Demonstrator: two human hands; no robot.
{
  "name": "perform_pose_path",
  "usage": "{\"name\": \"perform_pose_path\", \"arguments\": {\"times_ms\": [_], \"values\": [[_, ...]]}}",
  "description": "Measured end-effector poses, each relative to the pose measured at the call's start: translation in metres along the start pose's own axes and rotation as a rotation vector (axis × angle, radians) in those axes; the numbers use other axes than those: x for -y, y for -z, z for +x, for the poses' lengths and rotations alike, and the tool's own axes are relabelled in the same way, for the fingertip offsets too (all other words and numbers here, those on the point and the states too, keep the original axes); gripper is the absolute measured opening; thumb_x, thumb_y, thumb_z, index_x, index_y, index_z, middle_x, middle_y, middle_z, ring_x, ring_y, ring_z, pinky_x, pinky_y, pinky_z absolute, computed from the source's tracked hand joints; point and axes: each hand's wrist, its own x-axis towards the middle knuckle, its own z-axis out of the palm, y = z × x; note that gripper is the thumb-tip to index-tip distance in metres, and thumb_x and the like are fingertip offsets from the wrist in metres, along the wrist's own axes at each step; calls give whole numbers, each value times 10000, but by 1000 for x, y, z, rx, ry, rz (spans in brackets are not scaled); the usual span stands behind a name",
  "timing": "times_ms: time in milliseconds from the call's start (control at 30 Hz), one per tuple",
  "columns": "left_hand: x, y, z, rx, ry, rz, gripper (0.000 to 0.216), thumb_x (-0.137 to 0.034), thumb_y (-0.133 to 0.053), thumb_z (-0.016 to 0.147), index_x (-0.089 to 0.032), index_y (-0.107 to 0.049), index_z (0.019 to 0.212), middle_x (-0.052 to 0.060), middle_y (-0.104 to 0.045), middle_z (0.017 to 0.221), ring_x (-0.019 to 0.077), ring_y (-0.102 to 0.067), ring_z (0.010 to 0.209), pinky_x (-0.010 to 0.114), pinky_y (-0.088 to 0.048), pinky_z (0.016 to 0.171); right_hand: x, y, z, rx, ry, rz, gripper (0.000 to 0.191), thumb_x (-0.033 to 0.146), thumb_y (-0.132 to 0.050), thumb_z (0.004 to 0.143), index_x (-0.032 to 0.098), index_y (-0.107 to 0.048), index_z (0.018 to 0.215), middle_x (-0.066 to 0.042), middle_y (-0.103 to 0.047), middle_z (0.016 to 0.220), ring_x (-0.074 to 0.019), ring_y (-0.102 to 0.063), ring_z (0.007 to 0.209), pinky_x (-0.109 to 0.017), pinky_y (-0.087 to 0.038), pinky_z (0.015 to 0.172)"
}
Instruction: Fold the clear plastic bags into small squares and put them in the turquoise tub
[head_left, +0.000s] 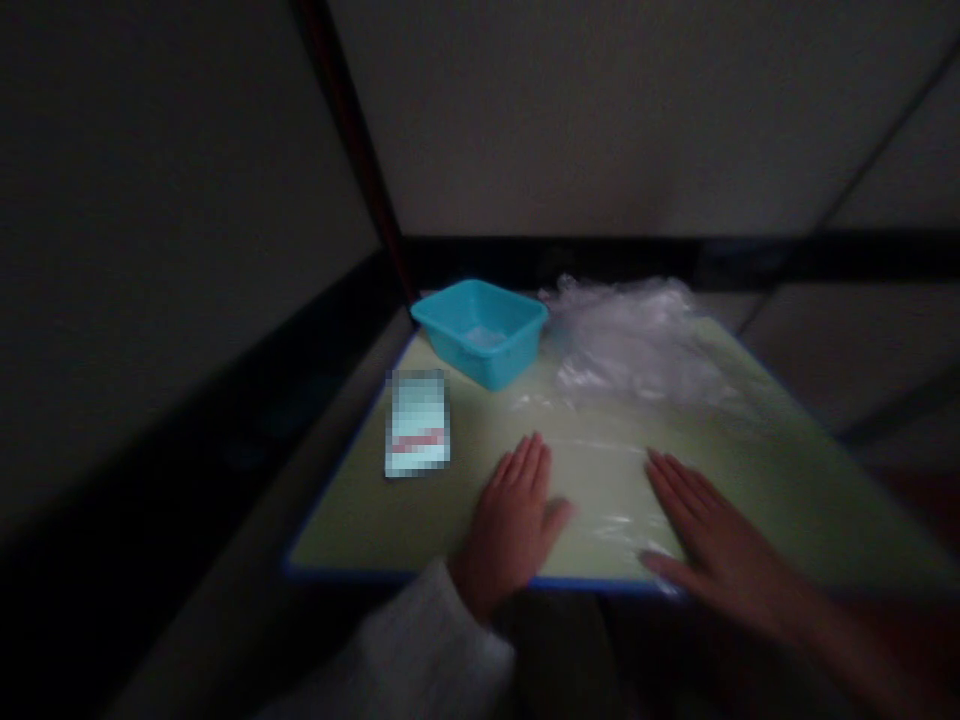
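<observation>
Overall, the work looks partway along: one stretch of plastic lies mostly flat, while plenty more sits bunched up. Leftmost, well beyond and to the left of the left hand, a pale oblong (418,422) with a red band lies on the worktop (345,530), too blurred to identify. Next, beyond the left hand, stands the blue basin (517,355), upright, with something whitish (486,336) on its floor — I cannot tell what. The left hand (514,525) is palm down, fingers straight and thumb spread, gripping nothing. Between the two hands lies the clear sheet (600,475), fairly smooth, though shiny creases remain near the right thumb and beyond the left fingertips. Farther out, beyond both hands, the crumpled pile (630,335) sits just beside the basin — whether it joins the sheet is unclear. Rightmost, the right hand (712,545) also lies flat, thumb apart, holding nothing.
</observation>
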Motion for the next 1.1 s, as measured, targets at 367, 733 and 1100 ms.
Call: {"name": "perform_pose_path", "arguments": {"times_ms": [367, 733, 1100], "values": [[34, 2, -16, -10, -16, 39, 642, -452, -409, 916, -59, -280, 1407, 179, -253, 1500, 272, -205, 1402, 443, -281, 1123, -1, 2, -4, 9, -11, 11, 922, 601, -466, 849, 198, 61, 1489, -125, -162, 1539, -311, -253, 1371, -512, -323, 1070], [42, 19, -23, 72, -118, 16, 687, -504, -444, 895, -114, -253, 1427, 177, -183, 1522, 299, -134, 1414, 474, -273, 1111, -19, 39, -13, 21, 43, 194, 817, 502, -468, 879, 265, 18, 1492, -65, -103, 1543, -320, -251, 1351, -509, -312, 1068], [35, 37, 59, 34, -325, -80, 548, -350, -395, 935, -54, -283, 1383, 197, -263, 1493, 240, -207, 1402, 380, -222, 1146, -39, 17, 125, -2, 291, 258, 613, 420, -400, 946, 190, -201, 1479, -121, -277, 1496, -283, -282, 1357, -483, -315, 1086]]}}
